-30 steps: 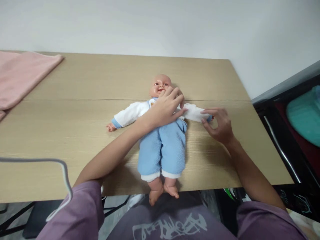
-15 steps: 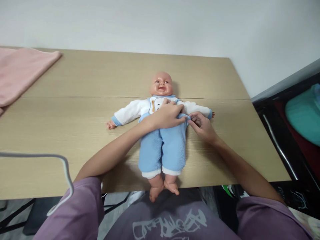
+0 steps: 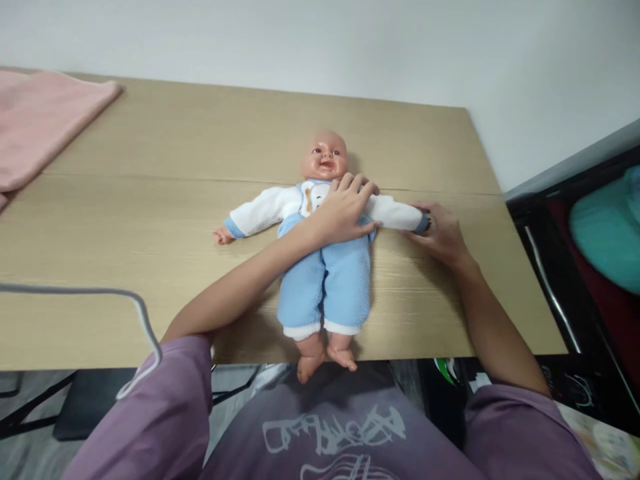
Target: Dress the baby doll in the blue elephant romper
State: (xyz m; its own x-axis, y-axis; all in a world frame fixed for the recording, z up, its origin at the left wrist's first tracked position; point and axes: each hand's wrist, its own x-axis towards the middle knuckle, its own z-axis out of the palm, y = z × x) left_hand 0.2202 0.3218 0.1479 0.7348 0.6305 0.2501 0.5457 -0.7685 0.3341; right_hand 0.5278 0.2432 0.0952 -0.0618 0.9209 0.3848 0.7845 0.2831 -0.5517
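Observation:
A baby doll (image 3: 325,267) in a white top and blue trousers lies on its back on the wooden table (image 3: 150,220), head toward the wall, feet over the near edge. My left hand (image 3: 345,210) rests on the doll's chest and shoulder, fingers curled onto the cloth. My right hand (image 3: 440,233) is closed round the cuff end of the doll's white sleeve (image 3: 395,215), which stretches out to the right. The doll's other arm (image 3: 250,219) lies out to the left.
A folded pink cloth (image 3: 40,120) lies at the table's far left corner. A grey cable (image 3: 100,297) loops over the near left. Right of the table stands a dark frame with a teal item (image 3: 607,227). A white wall runs behind.
My right hand went from the doll's waist out to the end of its sleeve. My left hand slid up from the waistband to the chest and shoulder.

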